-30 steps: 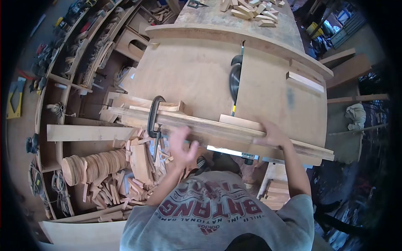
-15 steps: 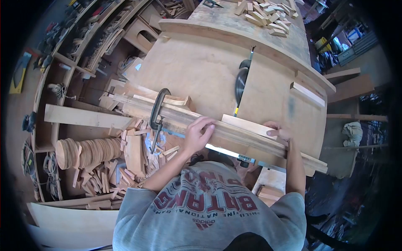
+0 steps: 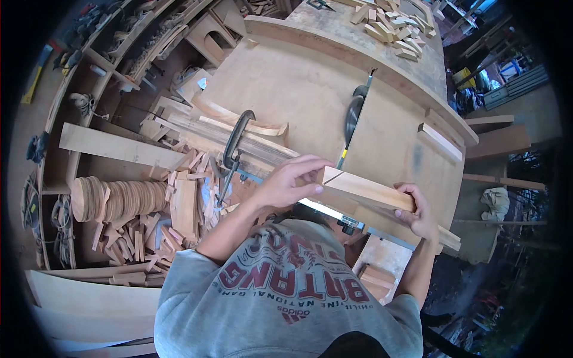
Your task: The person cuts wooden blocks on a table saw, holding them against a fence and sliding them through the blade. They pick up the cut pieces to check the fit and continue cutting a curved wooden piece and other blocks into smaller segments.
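Note:
A pale wooden block (image 3: 365, 190) is held above the long layered wood fence (image 3: 262, 149). My right hand (image 3: 416, 210) grips its right end, thumb in front and fingers behind. Beside the block's left end is my left hand (image 3: 295, 181), its fingers bent and apart, with the fingertips close to the wood; contact is hard to make out. A black C-clamp (image 3: 234, 140) is fastened over the fence, left of my left hand. Beyond the block, the circular saw blade (image 3: 353, 116) stands up through the plywood table top (image 3: 286, 77).
Another wood strip (image 3: 440, 142) lies at the table's right side. Small wood blocks (image 3: 397, 27) are piled beyond the rear rail (image 3: 358, 53). Offcuts and a row of round wooden discs (image 3: 119, 200) fill the lower left. Shelves (image 3: 98, 71) run along the left.
The block has been lifted up off the table, over the fence, by my right hand. My left hand has come off the fence top toward the block's left end. The view has shifted slightly.

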{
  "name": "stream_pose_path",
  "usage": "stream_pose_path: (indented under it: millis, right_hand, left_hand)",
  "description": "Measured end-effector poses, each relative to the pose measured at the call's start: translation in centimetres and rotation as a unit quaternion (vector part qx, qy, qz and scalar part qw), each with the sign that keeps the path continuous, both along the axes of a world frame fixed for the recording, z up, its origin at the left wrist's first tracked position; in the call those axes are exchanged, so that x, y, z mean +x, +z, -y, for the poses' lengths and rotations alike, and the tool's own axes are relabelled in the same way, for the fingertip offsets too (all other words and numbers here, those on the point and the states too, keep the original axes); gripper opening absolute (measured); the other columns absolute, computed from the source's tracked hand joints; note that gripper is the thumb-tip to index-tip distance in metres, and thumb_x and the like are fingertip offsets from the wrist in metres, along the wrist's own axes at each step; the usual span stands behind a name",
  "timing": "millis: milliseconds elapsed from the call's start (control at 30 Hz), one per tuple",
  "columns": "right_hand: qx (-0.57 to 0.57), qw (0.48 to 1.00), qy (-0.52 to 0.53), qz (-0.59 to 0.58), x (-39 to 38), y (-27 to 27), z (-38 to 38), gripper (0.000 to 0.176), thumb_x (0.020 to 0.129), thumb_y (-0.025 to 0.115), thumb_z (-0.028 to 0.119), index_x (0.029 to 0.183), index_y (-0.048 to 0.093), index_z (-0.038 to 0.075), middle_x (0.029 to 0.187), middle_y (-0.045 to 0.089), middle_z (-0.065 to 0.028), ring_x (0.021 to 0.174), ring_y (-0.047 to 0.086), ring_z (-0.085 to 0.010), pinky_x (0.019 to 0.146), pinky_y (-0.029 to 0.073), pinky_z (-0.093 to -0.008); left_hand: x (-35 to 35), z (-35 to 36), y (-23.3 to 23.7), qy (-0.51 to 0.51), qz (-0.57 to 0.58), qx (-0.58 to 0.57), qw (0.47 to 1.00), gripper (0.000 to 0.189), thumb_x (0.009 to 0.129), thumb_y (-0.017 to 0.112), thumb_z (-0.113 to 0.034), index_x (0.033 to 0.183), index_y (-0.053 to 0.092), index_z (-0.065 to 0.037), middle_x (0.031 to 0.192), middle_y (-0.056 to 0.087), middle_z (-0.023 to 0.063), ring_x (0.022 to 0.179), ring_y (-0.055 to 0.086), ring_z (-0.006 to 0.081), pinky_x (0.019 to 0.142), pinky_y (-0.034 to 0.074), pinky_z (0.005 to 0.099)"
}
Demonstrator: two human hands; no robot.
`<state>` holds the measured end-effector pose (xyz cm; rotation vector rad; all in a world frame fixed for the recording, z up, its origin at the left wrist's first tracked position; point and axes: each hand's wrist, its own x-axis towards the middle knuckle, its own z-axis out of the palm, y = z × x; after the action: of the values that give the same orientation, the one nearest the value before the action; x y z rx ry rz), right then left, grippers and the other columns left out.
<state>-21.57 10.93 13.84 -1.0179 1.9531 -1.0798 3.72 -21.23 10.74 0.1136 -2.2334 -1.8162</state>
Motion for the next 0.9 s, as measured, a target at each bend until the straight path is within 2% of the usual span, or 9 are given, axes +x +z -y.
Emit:
stream_pose_path:
  millis: [67,133,233,367,467,533,667,767,900]
  right_hand:
    - [-0.012,0.999,0.006,-0.031,0.9,-0.3,-0.1,0.052,0.079,0.083,0.0,0.125,0.061,0.008,0.115,0.065,-0.0047,0.109,0.061,-0.018,0.099,0.049,-0.0329]
    - [0.002,1.0,0.016,0.011,1.6,-1.0,-0.3,0.051,0.079,0.084,0.0,0.124,0.061,0.007,0.118,0.069,-0.0064,0.112,0.062,-0.0177,0.098,0.05,-0.0329]
    - [0.06,0.998,0.031,0.021,2.6,-0.8,-0.2,0.054,0.08,0.084,0.001,0.129,0.061,0.007,0.121,0.072,-0.0073,0.11,0.065,-0.0175,0.098,0.051,-0.0334]
    - [0.055,0.996,0.049,0.055,4.8,-0.7,0.5,0.06,0.079,0.084,0.0,0.135,0.063,0.003,0.12,0.072,-0.0065,0.112,0.063,-0.0131,0.101,0.05,-0.0313]
    - [0.101,0.992,0.064,0.036,6.8,-1.2,1.0,0.066,0.076,0.084,-0.001,0.14,0.065,0.002,0.12,0.073,-0.0062,0.108,0.065,-0.013,0.094,0.054,-0.0305]
    - [0.04,0.994,0.074,0.065,8.1,-2.3,1.4,0.07,0.073,0.083,-0.002,0.141,0.067,0.002,0.121,0.074,-0.0067,0.107,0.067,-0.0133,0.091,0.056,-0.0308]
    - [0.012,0.993,0.102,0.054,9.3,-3.8,1.9,0.079,0.072,0.078,-0.002,0.149,0.062,0.007,0.137,0.071,-0.0116,0.123,0.067,-0.0211,0.103,0.053,-0.0335]
    - [0.024,0.987,0.118,0.105,9.1,-3.9,2.3,0.081,0.072,0.074,-0.003,0.15,0.06,0.008,0.14,0.07,-0.0134,0.126,0.066,-0.0228,0.104,0.051,-0.033]
    - [0.042,0.978,0.151,0.135,8.5,-2.4,4.0,0.08,0.071,0.071,-0.005,0.15,0.061,0.007,0.134,0.071,-0.0127,0.124,0.066,-0.0229,0.103,0.051,-0.032]
  left_hand:
    - [0.8,0.0,0.1,0.0,-0.009,-0.013,1.0,0.055,0.092,0.081,-0.016,0.144,0.065,-0.004,0.133,0.071,0.0136,0.109,0.068,0.0184,0.093,0.057,0.0336]
    - [1.7,-0.1,0.0,0.02,0.005,-0.019,1.0,0.056,0.087,0.084,-0.022,0.139,0.068,-0.006,0.112,0.077,0.012,0.094,0.071,0.0236,0.085,0.059,0.0361]
    - [3.3,-0.4,-1.2,0.055,0.037,-0.035,0.997,0.057,0.084,0.088,-0.023,0.136,0.071,-0.005,0.107,0.08,0.0108,0.089,0.072,0.0213,0.082,0.059,0.0345]
    - [4.6,-1.0,-2.8,0.145,-0.021,-0.025,0.989,0.056,0.082,0.091,-0.023,0.131,0.075,-0.003,0.105,0.081,0.0112,0.088,0.072,0.0175,0.081,0.059,0.0336]
    - [5.6,-1.5,-3.2,0.22,-0.003,0.012,0.975,0.054,0.08,0.093,-0.022,0.127,0.077,-0.001,0.105,0.082,0.0137,0.088,0.072,0.0148,0.083,0.058,0.0321]
    - [6.3,-1.7,-3.7,0.283,0.007,-0.028,0.959,0.052,0.08,0.093,-0.02,0.126,0.078,0.0,0.104,0.082,0.0147,0.089,0.072,0.0144,0.083,0.058,0.0311]
    - [7.5,-1.9,-4.0,0.344,-0.023,-0.041,0.938,0.052,0.08,0.093,-0.019,0.125,0.078,0.001,0.104,0.081,0.0143,0.088,0.07,0.0139,0.081,0.057,0.0301]
    - [9.0,-1.9,-4.2,0.339,-0.015,-0.038,0.94,0.054,0.08,0.092,-0.017,0.129,0.076,0.001,0.102,0.08,0.0096,0.085,0.067,0.0114,0.078,0.054,0.0278]
    - [12.2,-3.4,-3.9,0.363,0.051,0.064,0.928,0.053,0.083,0.091,-0.017,0.131,0.075,0.001,0.096,0.075,0.0026,0.083,0.063,0.0084,0.076,0.052,0.0257]
